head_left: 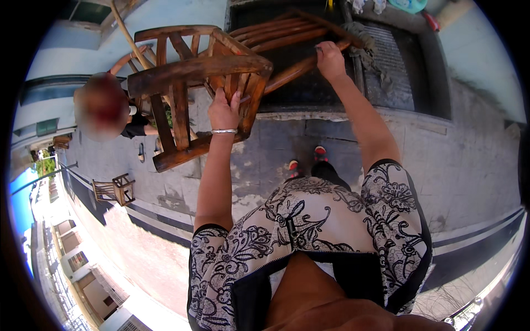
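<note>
Our left hand (223,113) clamps a slat, right hand (330,59) curls round a rail: the wooden chair (221,77) is up, tipped, held over the pavement (331,149). Lifted, we'd say, not yet set down. Another chair (115,189) waits behind.

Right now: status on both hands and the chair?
Left hand and right hand both gripping the wooden chair, held off the ground. Another person close on the left.

A: Setting?
B: Outdoors, hard sunlight. Cracked grey concrete pavement (441,160), dark painted stripe along it.
A: Anything else?
B: Small wooden chair (114,189) standing left, dark metal grate (393,66) ahead.
</note>
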`<state>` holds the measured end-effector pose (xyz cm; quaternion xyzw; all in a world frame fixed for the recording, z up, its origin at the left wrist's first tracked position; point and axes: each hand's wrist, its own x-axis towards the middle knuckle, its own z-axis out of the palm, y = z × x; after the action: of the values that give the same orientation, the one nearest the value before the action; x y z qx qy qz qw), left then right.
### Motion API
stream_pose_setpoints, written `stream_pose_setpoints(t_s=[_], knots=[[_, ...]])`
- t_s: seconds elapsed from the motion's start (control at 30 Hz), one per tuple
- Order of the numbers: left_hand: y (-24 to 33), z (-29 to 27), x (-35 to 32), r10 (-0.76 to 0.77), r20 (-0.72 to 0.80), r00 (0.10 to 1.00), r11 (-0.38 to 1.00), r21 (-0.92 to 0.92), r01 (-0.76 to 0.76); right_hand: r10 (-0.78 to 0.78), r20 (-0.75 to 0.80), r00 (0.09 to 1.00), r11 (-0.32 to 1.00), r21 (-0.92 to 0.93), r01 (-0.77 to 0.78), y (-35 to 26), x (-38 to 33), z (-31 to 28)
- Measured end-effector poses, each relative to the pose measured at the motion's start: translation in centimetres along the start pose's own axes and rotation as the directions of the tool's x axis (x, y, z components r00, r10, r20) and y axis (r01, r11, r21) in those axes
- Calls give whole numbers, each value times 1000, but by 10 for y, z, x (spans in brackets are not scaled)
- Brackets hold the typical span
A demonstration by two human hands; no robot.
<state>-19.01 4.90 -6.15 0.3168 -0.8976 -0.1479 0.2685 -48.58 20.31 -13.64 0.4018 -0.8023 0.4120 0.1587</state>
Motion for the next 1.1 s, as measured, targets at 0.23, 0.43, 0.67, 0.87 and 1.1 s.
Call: stream_pose_setpoints(t_s=[0.23, 0.43, 0.67, 0.87, 1.1], knots=[[0, -7, -5, -32, 18, 999, 998, -46, 33, -150, 86, 985, 915, 390, 105, -92, -34, 2], [3, -3, -2, -9, -8, 1000, 1000, -18, 9, -1, 36, 999, 997, -75, 3, 43, 15, -8], [-2, -5, -6, -40, -29, 999, 999, -31, 39, -177, 300, 937, 977, 171, 130, -113, -19, 6], [-3, -3, -8, -36, -42, 998, 998, -43, 34, 12, 453, 891, 981, -180, 79, 2, 37, -12], [-3, -2, -10, -57, -32, 998, 996, 63, 59, 24, 553, 833, 995, -92, 32, -61, 24, 3]])
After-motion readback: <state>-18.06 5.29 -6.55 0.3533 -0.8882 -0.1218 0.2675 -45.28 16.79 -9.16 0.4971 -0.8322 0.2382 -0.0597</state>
